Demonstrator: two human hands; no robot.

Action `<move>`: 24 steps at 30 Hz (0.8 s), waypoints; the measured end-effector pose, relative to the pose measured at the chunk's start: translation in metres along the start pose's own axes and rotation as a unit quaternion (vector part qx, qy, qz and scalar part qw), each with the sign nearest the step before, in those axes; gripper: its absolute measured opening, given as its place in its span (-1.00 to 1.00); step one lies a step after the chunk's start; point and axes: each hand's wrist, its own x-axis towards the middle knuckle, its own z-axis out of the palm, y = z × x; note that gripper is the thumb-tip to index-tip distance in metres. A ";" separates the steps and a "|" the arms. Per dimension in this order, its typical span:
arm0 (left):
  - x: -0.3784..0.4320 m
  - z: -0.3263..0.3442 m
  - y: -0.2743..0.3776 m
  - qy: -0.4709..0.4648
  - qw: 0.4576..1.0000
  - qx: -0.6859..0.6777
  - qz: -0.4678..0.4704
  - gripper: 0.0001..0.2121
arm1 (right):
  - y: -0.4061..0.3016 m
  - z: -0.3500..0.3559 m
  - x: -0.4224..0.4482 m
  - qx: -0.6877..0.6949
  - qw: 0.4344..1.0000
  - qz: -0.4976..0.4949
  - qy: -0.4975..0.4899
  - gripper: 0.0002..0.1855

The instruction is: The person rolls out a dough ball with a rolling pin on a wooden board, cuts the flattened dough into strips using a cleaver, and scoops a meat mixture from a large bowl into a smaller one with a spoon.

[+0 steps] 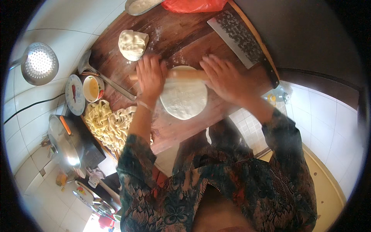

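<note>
A flattened disc of dough [183, 100] lies on the wooden board [169, 136] in front of me. Across its far part runs a wooden rolling pin [185, 75], blurred by motion. Over the pin's left end is my left hand [151, 76], fingers stretched forward; a short tip of the pin shows beyond it. My right hand [221, 76] bears on the other end with its fingers spread, hiding that tip. Just beyond my left fingers sits a thick folded lump of dough [132, 45], with loose flour around it.
A broad cleaver [237, 39] lies at the far right. Left of me are cut noodles [110, 123], a metal ladle [111, 84], a bowl of yellowish liquid [93, 89] and a plate with a chilli [76, 94]. A red plastic bag [194, 5] is at the back. A lidded pan [63, 139] stands left.
</note>
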 end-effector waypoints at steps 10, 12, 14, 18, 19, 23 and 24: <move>0.002 -0.012 0.044 -0.140 0.975 -0.160 0.059 -0.74 | -0.012 -0.012 -0.024 0.105 0.994 0.010 0.036 -0.52; 0.003 -0.022 0.050 -0.264 0.964 -0.028 -0.013 -0.74 | -0.024 -0.011 -0.042 0.125 0.991 0.007 0.040 -0.54; 0.006 -0.034 0.047 -0.300 0.952 -0.044 0.035 -0.76 | -0.034 -0.015 -0.057 0.142 0.989 0.002 0.040 -0.56; 0.038 -0.061 0.033 -0.359 0.908 -0.212 0.047 -0.83 | -0.032 -0.015 -0.093 0.208 0.976 0.035 0.064 -0.56; 0.047 -0.067 0.024 -0.352 0.900 -0.258 0.020 -0.83 | -0.030 -0.013 -0.100 0.216 0.973 0.038 0.075 -0.55; 0.064 -0.056 -0.022 -0.152 0.981 -0.117 0.006 -0.74 | -0.030 -0.022 -0.106 0.213 0.972 0.037 0.093 -0.52; 0.066 -0.051 -0.015 -0.085 0.995 -0.043 0.035 -0.74 | -0.029 -0.022 -0.109 0.208 0.973 0.041 0.093 -0.52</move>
